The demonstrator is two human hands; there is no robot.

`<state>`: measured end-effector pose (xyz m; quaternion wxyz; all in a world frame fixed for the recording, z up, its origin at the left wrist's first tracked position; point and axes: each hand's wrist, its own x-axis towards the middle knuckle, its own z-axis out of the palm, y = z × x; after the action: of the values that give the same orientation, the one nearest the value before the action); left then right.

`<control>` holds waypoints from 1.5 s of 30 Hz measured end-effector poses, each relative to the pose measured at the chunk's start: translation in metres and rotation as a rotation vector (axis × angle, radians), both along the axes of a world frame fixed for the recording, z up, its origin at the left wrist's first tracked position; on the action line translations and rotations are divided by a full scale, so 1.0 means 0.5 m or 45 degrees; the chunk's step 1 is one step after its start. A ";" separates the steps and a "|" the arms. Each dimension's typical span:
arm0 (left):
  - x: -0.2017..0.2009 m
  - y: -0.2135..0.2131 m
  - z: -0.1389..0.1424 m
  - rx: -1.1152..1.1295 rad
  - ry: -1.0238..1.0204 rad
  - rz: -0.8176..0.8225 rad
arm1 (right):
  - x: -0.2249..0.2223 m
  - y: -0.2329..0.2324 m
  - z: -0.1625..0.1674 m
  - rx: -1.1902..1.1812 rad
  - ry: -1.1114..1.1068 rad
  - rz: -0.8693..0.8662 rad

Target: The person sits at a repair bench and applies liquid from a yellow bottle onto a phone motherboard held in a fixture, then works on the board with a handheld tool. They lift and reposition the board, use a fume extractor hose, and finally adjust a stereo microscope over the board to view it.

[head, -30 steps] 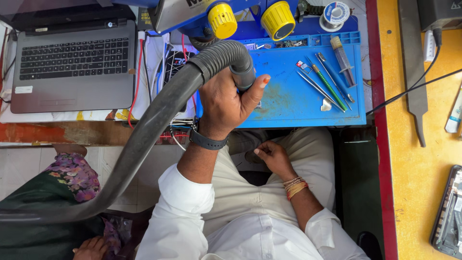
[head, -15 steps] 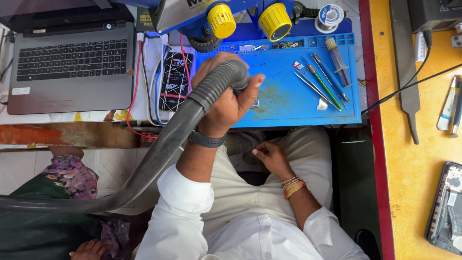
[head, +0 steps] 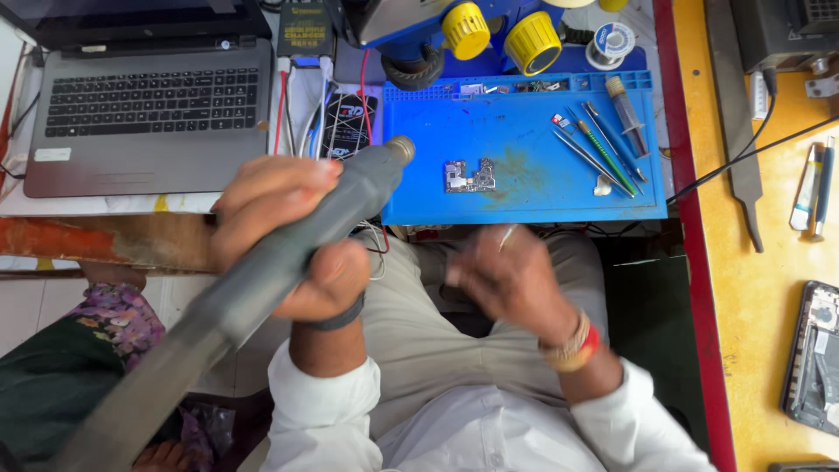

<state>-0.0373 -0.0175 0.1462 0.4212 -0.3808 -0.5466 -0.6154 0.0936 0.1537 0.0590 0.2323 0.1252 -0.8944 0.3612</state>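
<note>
My left hand is shut around the grey handle of a hot-air tool. Its thick grey hose runs down to the lower left. Its metal nozzle points up and right, just off the left edge of the blue work mat. A small bare circuit board lies on the mat to the right of the nozzle. My right hand is blurred above my lap, near the mat's front edge. It is closed on a thin metal tool.
A grey laptop sits at the left, with a phone and wires beside it. Tweezers and other thin tools lie on the mat's right side. Two yellow knobs are behind the mat. An opened phone lies on the yellow bench at the right.
My left hand pulled the hot-air handle back off the mat toward the left, uncovering the circuit board. My right hand rose from my lap toward the mat's front edge.
</note>
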 end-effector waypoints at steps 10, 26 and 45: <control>0.002 -0.065 0.008 0.197 0.023 0.126 | -0.176 0.058 0.084 0.585 -0.250 -0.133; 0.011 -0.029 -0.039 -0.015 -0.087 -0.246 | -0.059 0.165 0.022 0.013 -0.017 -0.232; 0.001 0.128 -0.040 -0.552 -0.061 -0.455 | -0.017 0.148 0.005 0.022 0.190 -0.392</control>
<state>-0.0371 0.0464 0.1264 0.2018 -0.5378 -0.5994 -0.5574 0.0849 0.2276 0.0617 0.3494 0.0152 -0.8863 0.3035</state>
